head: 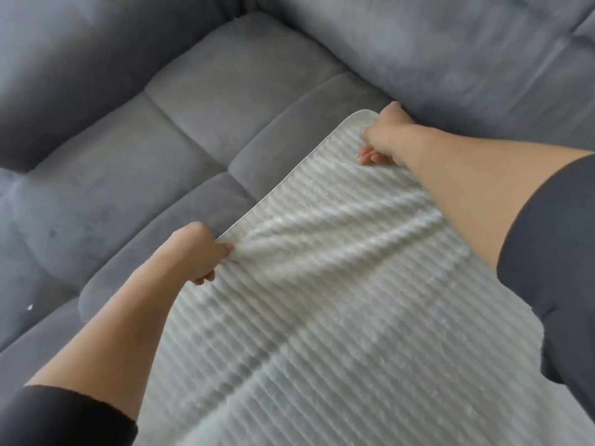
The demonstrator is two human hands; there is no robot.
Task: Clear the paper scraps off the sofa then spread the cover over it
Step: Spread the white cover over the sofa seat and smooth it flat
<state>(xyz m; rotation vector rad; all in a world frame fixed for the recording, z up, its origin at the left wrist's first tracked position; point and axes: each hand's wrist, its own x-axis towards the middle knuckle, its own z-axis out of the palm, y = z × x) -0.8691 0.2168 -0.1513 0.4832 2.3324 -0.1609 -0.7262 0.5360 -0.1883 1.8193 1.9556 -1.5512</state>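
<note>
A pale grey ribbed cover lies over the right part of the grey sofa seat, with wrinkles running between my hands. My left hand is shut on the cover's left edge near the seat's middle. My right hand is shut on the cover's far corner, close to the sofa's backrest. A tiny white paper scrap lies on the seat at the far left.
The sofa's side cushion rises at the upper left. The left and middle seat cushions are bare grey fabric. Black sleeves cover both my upper arms.
</note>
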